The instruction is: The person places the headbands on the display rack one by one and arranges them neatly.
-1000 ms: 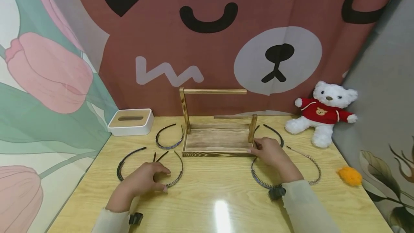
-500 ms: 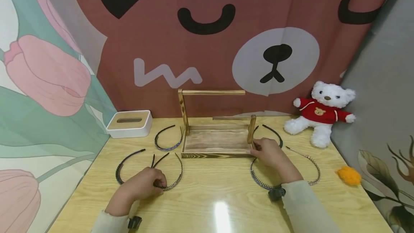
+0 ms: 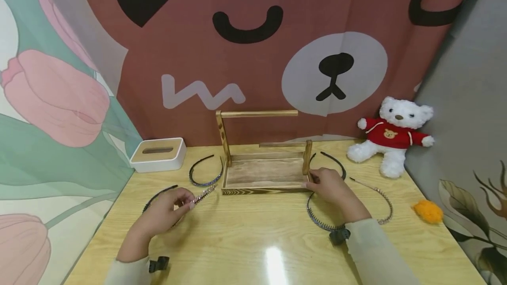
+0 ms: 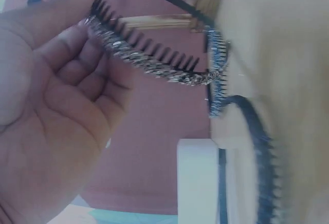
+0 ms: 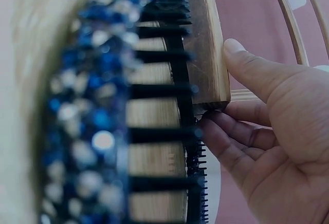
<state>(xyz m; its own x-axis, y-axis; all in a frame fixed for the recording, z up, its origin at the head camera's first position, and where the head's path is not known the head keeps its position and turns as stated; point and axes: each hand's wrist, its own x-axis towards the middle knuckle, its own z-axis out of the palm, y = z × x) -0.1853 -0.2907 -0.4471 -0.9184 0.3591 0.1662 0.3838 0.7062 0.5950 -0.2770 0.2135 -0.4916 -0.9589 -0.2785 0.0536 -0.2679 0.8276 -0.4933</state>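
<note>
My left hand [image 3: 168, 210] pinches a beaded headband [image 3: 205, 193] at one side and holds it above the table; in the left wrist view the raised headband [image 4: 149, 62] shows silvery beads and black comb teeth. At the middle back stands a wooden headband rack [image 3: 265, 171] with a tray base, a tall left post and a short right one, each carrying a rod. My right hand [image 3: 330, 188] grips the tray's front right corner, thumb on its wall in the right wrist view. Beside that hand lies a blue-beaded headband [image 3: 317, 221], close to the right wrist camera.
On the left lie a blue headband [image 3: 204, 184] and a dark headband [image 3: 156, 195], partly behind my left hand. To the right are a black headband [image 3: 336, 162] and a pale headband [image 3: 388, 203]. A tissue box [image 3: 158, 155], a teddy bear [image 3: 390, 137] and an orange fluffy thing [image 3: 428, 212] stand around.
My left hand has closed on the beaded headband, lifted it off the table and drawn it a little left and up. The right hand stays on the rack's corner.
</note>
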